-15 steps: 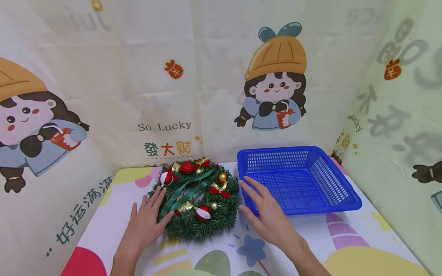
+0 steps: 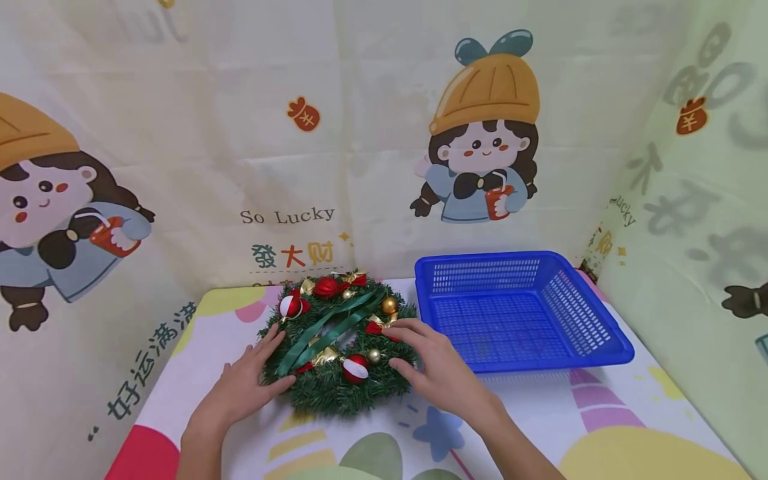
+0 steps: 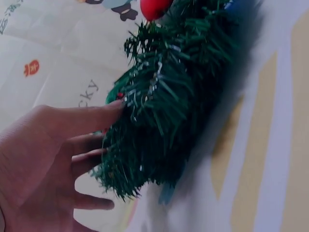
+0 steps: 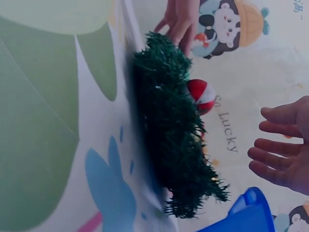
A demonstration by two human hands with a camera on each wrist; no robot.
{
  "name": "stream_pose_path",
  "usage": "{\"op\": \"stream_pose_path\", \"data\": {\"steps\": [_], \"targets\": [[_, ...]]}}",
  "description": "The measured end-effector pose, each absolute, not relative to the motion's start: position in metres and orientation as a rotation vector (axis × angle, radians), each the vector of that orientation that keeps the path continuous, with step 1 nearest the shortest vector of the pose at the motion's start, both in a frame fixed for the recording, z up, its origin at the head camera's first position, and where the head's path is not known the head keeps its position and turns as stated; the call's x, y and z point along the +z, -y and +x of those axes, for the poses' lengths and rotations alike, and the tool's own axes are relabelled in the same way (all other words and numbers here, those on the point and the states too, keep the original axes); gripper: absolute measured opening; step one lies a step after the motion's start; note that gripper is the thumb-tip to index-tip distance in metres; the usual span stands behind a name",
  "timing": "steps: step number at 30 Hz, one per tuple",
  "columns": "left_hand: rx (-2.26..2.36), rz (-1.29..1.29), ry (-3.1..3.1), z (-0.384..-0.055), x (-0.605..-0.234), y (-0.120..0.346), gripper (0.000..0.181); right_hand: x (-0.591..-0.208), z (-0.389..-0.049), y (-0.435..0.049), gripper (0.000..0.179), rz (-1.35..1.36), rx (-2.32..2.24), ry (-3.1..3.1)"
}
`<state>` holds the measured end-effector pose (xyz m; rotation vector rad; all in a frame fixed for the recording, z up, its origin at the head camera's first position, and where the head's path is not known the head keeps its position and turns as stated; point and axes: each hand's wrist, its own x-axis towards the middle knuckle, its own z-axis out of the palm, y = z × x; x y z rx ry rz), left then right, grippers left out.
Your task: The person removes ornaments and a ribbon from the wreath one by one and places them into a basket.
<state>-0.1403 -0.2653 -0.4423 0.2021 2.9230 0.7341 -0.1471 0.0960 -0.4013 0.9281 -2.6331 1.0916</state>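
The left hand [image 2: 249, 390], its fingers loosely spread, is held at the near left side of a round wreath of dark green artificial needles [image 2: 336, 399]; the needles are met by its thumb, while the contact of its other fingers cannot be told. The right hand [image 2: 441, 370], its fingers wide and slightly bent around nothing, is held in the air over the wreath's right side, and a gap is shown below it in the right wrist view. The wreath is laid flat between the hands, crossed by two strands of glossy green ribbon [image 2: 292, 353] and trimmed with two red-and-white balls [image 2: 355, 369], a ridged red ball [image 2: 327, 287], a gold ball [image 2: 389, 305], a smaller pale gold ball [image 2: 374, 356] and bows of red and gold fabric [image 2: 355, 280]. Just to its right, beyond the right hand, a rectangular blue plastic basket [image 2: 558, 365] is set; its slotted walls and gridded floor are seen from above. Both are borne by a white tabletop cover [image 2: 246, 457], printed with a blue star, green and yellow shapes and a red patch. The space is enclosed by cream cloth hangings [image 2: 372, 187], on which orange-hatted cartoon figures, red pouches and "So Lucky" are printed.
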Motion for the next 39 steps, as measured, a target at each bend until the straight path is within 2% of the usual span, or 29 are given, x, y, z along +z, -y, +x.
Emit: {"op": "stream_pose_path", "data": {"steps": [11,25,39], "targets": [[0.893,0.293,-2.913,-0.145,-0.453,0.275,0.096,-0.419,-0.164,-0.084,0.04,0.969,1.316,2.659],[0.945,0.351,-2.859,-0.146,-0.46,0.284,0.096,-0.434,-0.17,-0.073,0.039,0.923,1.283,2.741],[1.014,0.424,-2.821,-0.146,-0.463,0.291,0.113,-0.446,-0.17,-0.061,0.035,0.814,1.176,2.805]]}}
